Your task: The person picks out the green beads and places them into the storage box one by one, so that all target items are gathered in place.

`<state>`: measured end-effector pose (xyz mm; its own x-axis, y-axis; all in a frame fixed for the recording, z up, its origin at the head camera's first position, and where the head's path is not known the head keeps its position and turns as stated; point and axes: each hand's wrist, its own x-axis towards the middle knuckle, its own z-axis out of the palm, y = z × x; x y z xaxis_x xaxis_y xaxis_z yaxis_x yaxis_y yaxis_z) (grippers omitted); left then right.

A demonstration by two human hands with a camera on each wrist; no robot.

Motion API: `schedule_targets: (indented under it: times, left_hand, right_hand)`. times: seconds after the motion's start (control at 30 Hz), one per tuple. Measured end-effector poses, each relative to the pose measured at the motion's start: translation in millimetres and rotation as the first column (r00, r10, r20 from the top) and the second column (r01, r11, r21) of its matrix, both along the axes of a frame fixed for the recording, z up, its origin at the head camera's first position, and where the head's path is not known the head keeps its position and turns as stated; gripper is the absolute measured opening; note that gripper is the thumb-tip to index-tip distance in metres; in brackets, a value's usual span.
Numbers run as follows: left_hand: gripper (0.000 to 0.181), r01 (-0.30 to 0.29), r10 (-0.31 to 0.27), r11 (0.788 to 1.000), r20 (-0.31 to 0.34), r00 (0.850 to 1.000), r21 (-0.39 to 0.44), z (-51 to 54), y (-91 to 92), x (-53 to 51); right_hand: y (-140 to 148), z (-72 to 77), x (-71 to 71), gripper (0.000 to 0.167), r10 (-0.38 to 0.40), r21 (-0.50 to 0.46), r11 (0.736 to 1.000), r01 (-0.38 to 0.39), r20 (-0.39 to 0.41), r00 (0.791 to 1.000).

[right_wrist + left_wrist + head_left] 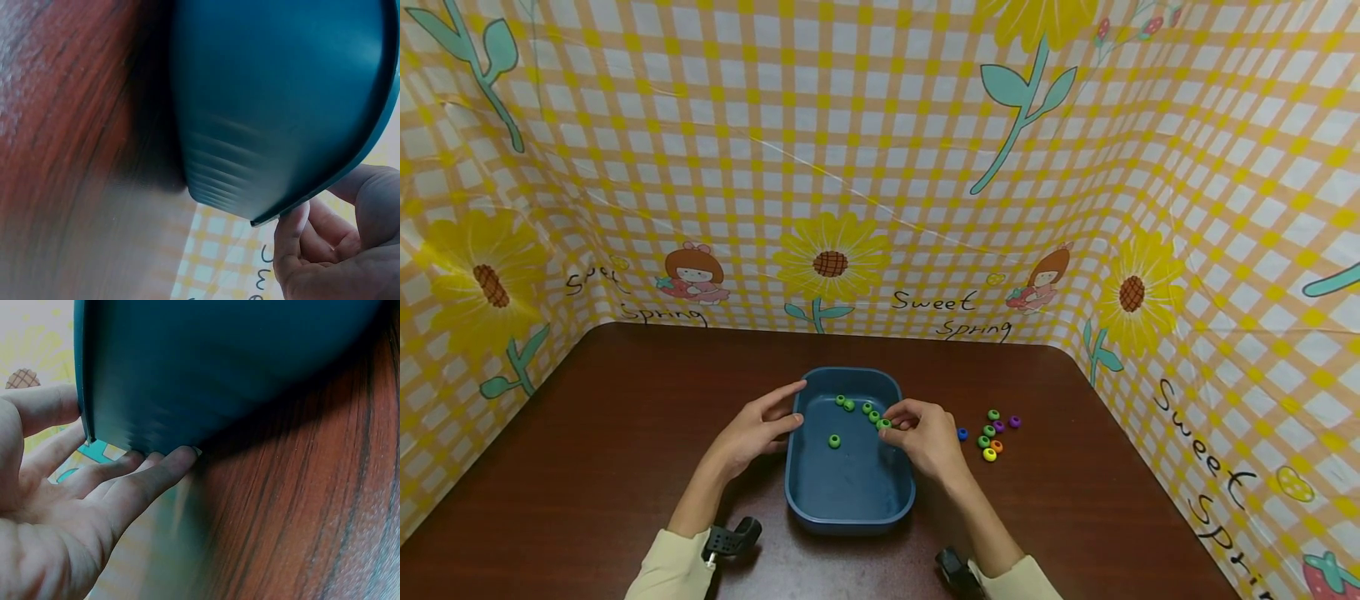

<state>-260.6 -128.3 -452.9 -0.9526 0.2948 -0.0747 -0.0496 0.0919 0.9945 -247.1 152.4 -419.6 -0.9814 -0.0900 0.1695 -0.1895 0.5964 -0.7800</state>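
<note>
A dark blue rectangular tray (850,521) stands on the table with several green beads (834,442) inside, most toward its far half. My left hand (752,429) rests against the tray's left side. In the left wrist view, the thumb touches the rim and the fairly straight fingers (134,487) lie along the outer wall. Over the right rim reaches my right hand (928,437), its thumb and index finger pinching a green bead (884,425) inside the tray. In the right wrist view the tray wall (269,125) hides that bead, and the curled fingers (290,240) show beside the rim.
Right of the tray, loose beads lie on the brown table (1060,500): several green, purple and other ones, with a yellow bead (989,455), an orange bead (996,447) and a blue bead (962,434). A checked, flowered cloth (880,167) walls the back and sides.
</note>
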Motion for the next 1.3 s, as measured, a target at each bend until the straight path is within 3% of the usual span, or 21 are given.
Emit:
schedule_targets:
  times: [0.8,1.03,1.3]
  left_hand:
    - [0.059,0.007,-0.007,1.000,-0.009,1.000,-0.005,-1.5,-1.0,-0.2]
    - [0.060,0.001,-0.001,1.000,-0.013,1.000,-0.001,-2.2,-0.7,0.3]
    - [0.060,0.006,-0.006,1.000,-0.016,1.000,0.004,-3.2,-1.9,-0.2]
  right_hand:
    - [-1,0.6,0.7,0.018,0.006,0.022,1.000,-0.006,0.007,1.000]
    - [4,5.7,0.4,0.020,0.016,-0.018,1.000,-0.016,0.027,1.000]
    - [20,15.8,-1.6,0.021,-0.028,-0.053,0.998,0.030,0.029,0.999]
